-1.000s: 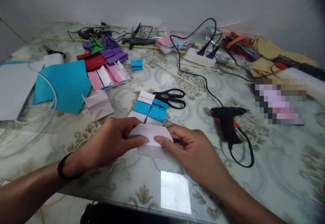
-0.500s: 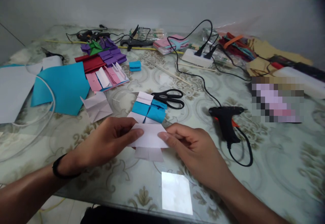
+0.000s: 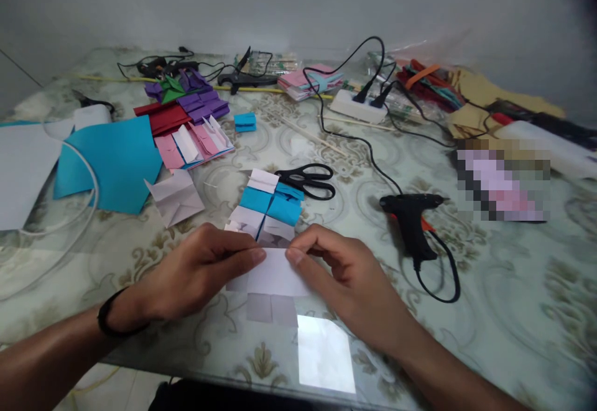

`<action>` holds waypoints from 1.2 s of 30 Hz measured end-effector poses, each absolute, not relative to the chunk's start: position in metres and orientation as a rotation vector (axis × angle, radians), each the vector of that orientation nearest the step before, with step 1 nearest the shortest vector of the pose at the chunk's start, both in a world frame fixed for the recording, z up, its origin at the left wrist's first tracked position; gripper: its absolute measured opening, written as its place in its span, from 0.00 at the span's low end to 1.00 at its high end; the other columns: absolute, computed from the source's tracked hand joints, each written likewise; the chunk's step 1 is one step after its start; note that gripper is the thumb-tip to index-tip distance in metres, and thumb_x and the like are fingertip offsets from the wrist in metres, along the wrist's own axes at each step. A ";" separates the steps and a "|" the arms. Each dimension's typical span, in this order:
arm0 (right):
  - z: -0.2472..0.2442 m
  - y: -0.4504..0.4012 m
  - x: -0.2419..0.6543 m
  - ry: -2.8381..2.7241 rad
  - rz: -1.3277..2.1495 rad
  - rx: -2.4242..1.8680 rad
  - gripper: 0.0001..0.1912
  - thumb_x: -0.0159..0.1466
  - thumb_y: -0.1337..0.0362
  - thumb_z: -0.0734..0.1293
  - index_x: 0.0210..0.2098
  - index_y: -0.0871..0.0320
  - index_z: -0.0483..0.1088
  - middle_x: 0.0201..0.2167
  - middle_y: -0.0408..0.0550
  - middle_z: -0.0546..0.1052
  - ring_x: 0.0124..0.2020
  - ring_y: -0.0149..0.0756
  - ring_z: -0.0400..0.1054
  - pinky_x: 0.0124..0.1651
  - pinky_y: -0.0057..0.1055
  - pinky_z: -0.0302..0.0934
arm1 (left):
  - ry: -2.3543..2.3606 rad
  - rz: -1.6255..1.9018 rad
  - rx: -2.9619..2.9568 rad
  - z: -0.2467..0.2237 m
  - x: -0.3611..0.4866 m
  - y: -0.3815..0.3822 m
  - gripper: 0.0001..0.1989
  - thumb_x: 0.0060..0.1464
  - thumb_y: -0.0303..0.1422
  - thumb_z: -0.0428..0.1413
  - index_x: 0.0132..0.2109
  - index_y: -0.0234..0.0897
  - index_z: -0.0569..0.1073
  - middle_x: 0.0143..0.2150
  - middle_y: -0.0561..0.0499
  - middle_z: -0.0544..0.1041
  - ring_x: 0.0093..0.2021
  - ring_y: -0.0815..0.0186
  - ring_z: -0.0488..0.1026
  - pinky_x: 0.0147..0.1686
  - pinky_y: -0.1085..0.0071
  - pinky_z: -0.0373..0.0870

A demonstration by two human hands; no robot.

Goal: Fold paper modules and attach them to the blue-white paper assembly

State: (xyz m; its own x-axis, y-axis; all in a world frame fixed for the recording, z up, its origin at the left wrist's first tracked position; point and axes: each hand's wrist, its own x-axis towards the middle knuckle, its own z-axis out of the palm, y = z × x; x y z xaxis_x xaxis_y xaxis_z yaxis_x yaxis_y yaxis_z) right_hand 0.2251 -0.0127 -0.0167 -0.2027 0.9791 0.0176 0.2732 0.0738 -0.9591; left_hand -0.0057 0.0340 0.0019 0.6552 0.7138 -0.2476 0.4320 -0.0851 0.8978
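A folded white paper (image 3: pixel 277 271) is pinched along its far edge between my left hand (image 3: pixel 200 268) and my right hand (image 3: pixel 340 280). Both thumbs lie on top of it, with the fingers bent behind. A paler flap hangs from its near side. Just beyond my fingertips lie folded blue papers (image 3: pixel 270 203) and white ones, partly under black-handled scissors (image 3: pixel 308 181). A creased white paper (image 3: pixel 176 198) rests beyond my left hand. To the right of my right hand is a black glue gun (image 3: pixel 413 224) with its cord.
Blue sheets (image 3: pixel 112 162) and a white cable (image 3: pixel 88 168) lie at the left. Purple, red and pink folded papers (image 3: pixel 196 140) sit behind. A white power strip (image 3: pixel 359 107) with black cords stands at the back. A blurred patch (image 3: pixel 504 181) is at the right.
Both hands have drawn slightly nearer to me with the white paper, and their fingertips are closer together along its far edge. More of the folded white papers beyond shows.
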 end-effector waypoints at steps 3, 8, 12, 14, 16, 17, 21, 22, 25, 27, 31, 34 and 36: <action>-0.019 -0.013 0.221 -1.624 1.182 -1.273 0.08 0.71 0.63 0.68 0.35 0.55 0.76 0.31 0.40 0.80 0.33 0.30 0.73 0.37 0.24 0.65 | 0.953 0.282 1.744 -0.001 -0.004 0.032 0.22 0.71 0.43 0.52 0.32 0.35 0.75 0.25 0.57 0.66 0.27 0.71 0.60 0.25 0.74 0.57; -0.019 -0.016 0.217 -1.655 1.138 -1.289 0.08 0.69 0.66 0.69 0.32 0.55 0.76 0.27 0.38 0.78 0.29 0.28 0.72 0.31 0.22 0.64 | 0.969 0.336 1.879 -0.005 0.001 0.027 0.15 0.70 0.39 0.54 0.41 0.37 0.82 0.30 0.55 0.79 0.28 0.71 0.67 0.29 0.75 0.62; -0.017 -0.015 0.220 -1.624 1.095 -1.318 0.08 0.69 0.64 0.70 0.33 0.55 0.78 0.26 0.38 0.80 0.28 0.28 0.73 0.33 0.23 0.65 | 0.955 0.450 1.886 -0.003 0.000 0.028 0.15 0.70 0.37 0.54 0.40 0.36 0.83 0.29 0.55 0.81 0.28 0.71 0.70 0.29 0.76 0.65; -0.017 -0.015 0.222 -1.621 1.062 -1.330 0.08 0.69 0.63 0.71 0.32 0.55 0.78 0.26 0.39 0.80 0.27 0.28 0.72 0.32 0.23 0.65 | 0.974 0.447 1.861 -0.004 -0.001 0.029 0.14 0.69 0.38 0.55 0.41 0.37 0.84 0.31 0.54 0.83 0.30 0.70 0.73 0.30 0.76 0.66; -0.016 -0.014 0.222 -1.627 1.044 -1.328 0.09 0.69 0.63 0.71 0.31 0.55 0.78 0.26 0.39 0.81 0.27 0.28 0.72 0.32 0.24 0.65 | 0.991 0.412 1.849 -0.006 -0.001 0.030 0.12 0.67 0.38 0.58 0.43 0.38 0.84 0.34 0.54 0.84 0.31 0.69 0.75 0.30 0.75 0.67; -0.017 -0.014 0.222 -1.630 1.046 -1.325 0.09 0.69 0.63 0.71 0.31 0.55 0.78 0.26 0.39 0.81 0.27 0.28 0.73 0.32 0.24 0.65 | 0.997 0.404 1.848 -0.007 -0.001 0.030 0.11 0.67 0.39 0.59 0.43 0.39 0.84 0.35 0.54 0.85 0.32 0.69 0.75 0.31 0.75 0.67; -0.017 -0.014 0.222 -1.614 1.045 -1.312 0.07 0.68 0.64 0.71 0.32 0.55 0.77 0.26 0.39 0.79 0.28 0.28 0.72 0.33 0.24 0.65 | 1.016 0.502 1.841 -0.006 -0.001 0.030 0.10 0.66 0.37 0.60 0.41 0.39 0.84 0.33 0.54 0.84 0.31 0.69 0.75 0.30 0.75 0.67; -0.017 -0.014 0.222 -1.604 1.037 -1.310 0.07 0.68 0.64 0.71 0.32 0.55 0.77 0.26 0.38 0.79 0.28 0.28 0.72 0.33 0.24 0.65 | 1.024 0.538 1.831 -0.005 -0.001 0.031 0.10 0.66 0.37 0.60 0.41 0.39 0.84 0.32 0.54 0.84 0.30 0.69 0.74 0.29 0.76 0.67; -0.017 -0.014 0.224 -1.582 1.040 -1.299 0.07 0.67 0.64 0.70 0.32 0.55 0.75 0.27 0.39 0.78 0.28 0.28 0.71 0.34 0.25 0.65 | 1.039 0.610 1.779 -0.003 -0.003 0.032 0.09 0.65 0.36 0.61 0.39 0.39 0.85 0.30 0.54 0.83 0.29 0.69 0.73 0.26 0.76 0.65; -0.017 -0.014 0.225 -1.578 1.048 -1.305 0.06 0.67 0.65 0.70 0.31 0.55 0.74 0.26 0.39 0.77 0.29 0.29 0.70 0.34 0.25 0.64 | 1.048 0.643 1.742 -0.004 -0.007 0.035 0.09 0.65 0.36 0.62 0.39 0.40 0.85 0.31 0.54 0.83 0.29 0.70 0.72 0.25 0.76 0.64; -0.019 -0.014 0.227 -1.554 1.052 -1.307 0.05 0.65 0.67 0.69 0.32 0.54 0.73 0.28 0.39 0.76 0.31 0.31 0.70 0.36 0.28 0.65 | 1.073 0.675 1.721 -0.006 -0.011 0.038 0.09 0.65 0.37 0.62 0.41 0.40 0.86 0.32 0.53 0.83 0.28 0.71 0.71 0.23 0.77 0.63; -0.020 -0.013 0.226 -1.518 1.054 -1.275 0.01 0.66 0.64 0.70 0.37 0.54 0.73 0.34 0.42 0.77 0.37 0.34 0.72 0.40 0.31 0.67 | 1.068 0.625 1.756 -0.005 -0.008 0.036 0.09 0.65 0.37 0.62 0.40 0.39 0.85 0.31 0.53 0.83 0.29 0.69 0.72 0.25 0.76 0.64; -0.020 -0.013 0.224 -1.516 1.048 -1.273 0.01 0.66 0.64 0.70 0.37 0.53 0.74 0.34 0.42 0.78 0.37 0.35 0.72 0.41 0.31 0.66 | 1.049 0.577 1.795 -0.005 -0.004 0.033 0.09 0.65 0.36 0.61 0.40 0.39 0.85 0.31 0.54 0.82 0.30 0.69 0.72 0.27 0.75 0.65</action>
State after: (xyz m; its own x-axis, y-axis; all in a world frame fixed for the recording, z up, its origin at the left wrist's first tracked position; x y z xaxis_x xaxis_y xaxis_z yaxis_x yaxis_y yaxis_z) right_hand 0.2242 -0.0134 -0.0205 -0.0970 0.9902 0.1003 0.2563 0.1222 -0.9588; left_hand -0.0040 0.0328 -0.0052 0.5214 0.8513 -0.0589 0.4061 -0.1868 0.8945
